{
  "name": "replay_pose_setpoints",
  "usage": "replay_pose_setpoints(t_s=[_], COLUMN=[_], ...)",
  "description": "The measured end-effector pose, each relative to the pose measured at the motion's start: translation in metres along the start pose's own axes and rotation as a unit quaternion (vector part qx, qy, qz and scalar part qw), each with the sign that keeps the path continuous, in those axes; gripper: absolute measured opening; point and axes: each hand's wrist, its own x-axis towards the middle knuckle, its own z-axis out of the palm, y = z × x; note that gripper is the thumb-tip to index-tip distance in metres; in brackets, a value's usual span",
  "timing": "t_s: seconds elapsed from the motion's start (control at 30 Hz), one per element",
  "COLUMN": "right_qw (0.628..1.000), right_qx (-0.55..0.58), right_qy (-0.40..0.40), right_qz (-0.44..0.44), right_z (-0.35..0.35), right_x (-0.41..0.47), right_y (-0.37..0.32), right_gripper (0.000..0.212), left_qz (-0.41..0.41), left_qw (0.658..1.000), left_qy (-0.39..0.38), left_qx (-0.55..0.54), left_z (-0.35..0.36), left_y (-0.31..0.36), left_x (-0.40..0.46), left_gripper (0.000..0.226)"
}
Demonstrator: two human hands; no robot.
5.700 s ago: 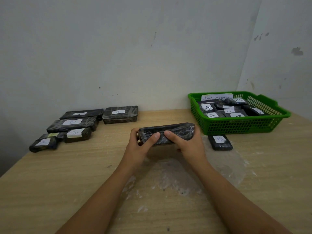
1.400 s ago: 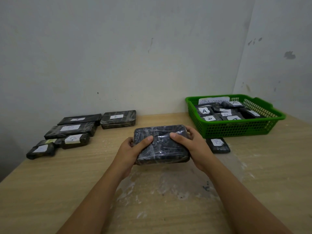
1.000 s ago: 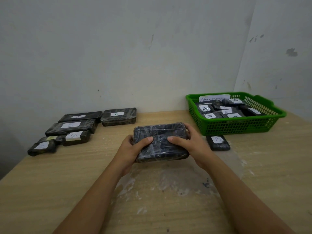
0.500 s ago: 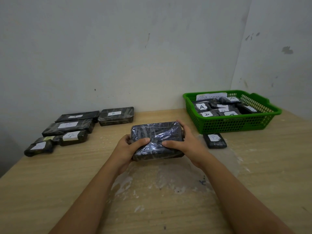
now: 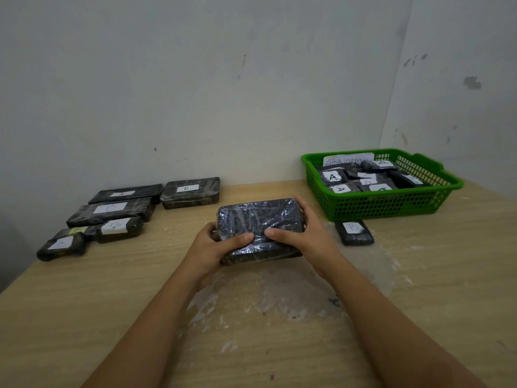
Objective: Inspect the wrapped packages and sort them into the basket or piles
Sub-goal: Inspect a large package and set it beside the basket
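Observation:
A dark, plastic-wrapped package (image 5: 258,219) is held over the middle of the table, its broad face tilted toward me with no label showing. My left hand (image 5: 215,249) grips its left end, thumb on the top face. My right hand (image 5: 303,235) grips its right end, thumb on top and fingers curled behind. A green basket (image 5: 383,207) at the back right holds several wrapped packages with white A labels. Several labelled packages (image 5: 112,210) lie in rows at the back left.
One small package marked B (image 5: 354,232) lies on the table just in front of the basket. A paper sign (image 5: 347,159) leans inside the basket's back wall. The wooden table (image 5: 112,289) meets walls behind and to the right; white smears mark its centre.
Earlier the package was held edge-on; it was turned so its broad face shows. Over the last second both hands have kept their grip with only slight shifts.

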Motion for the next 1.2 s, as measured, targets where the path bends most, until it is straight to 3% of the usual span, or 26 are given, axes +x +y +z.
replay_pose_setpoints(t_s=[0.17,0.3,0.43,0.57,0.97,1.2], right_qw=[0.999,0.999,1.000,0.998,0.995,0.995], right_qx=[-0.043,-0.040,-0.027,-0.042,-0.065,-0.033], right_qy=[0.000,0.001,0.009,0.043,0.077,0.094], right_qz=[-0.012,-0.011,-0.005,0.002,0.006,-0.005], right_z=[-0.001,0.000,0.002,0.005,0.009,0.009], right_x=[-0.001,0.000,0.001,0.001,0.002,0.001], right_y=[0.000,0.002,0.004,0.004,0.006,0.000], right_gripper=[0.123,0.128,0.128,0.114,0.111,0.084], left_qz=[-0.009,-0.026,-0.022,-0.017,0.064,0.071], left_qw=[1.000,0.999,0.998,0.999,0.992,0.993], left_qy=[0.004,0.027,0.044,0.042,0.069,0.056], left_qx=[-0.004,-0.027,-0.029,-0.019,0.085,0.072], left_z=[0.006,0.011,0.013,0.019,0.018,0.021], left_y=[0.001,0.007,0.009,0.007,-0.007,-0.007], left_x=[-0.004,-0.006,-0.008,-0.010,-0.006,-0.006], left_gripper=[0.083,0.058,0.056,0.051,0.081,0.084])
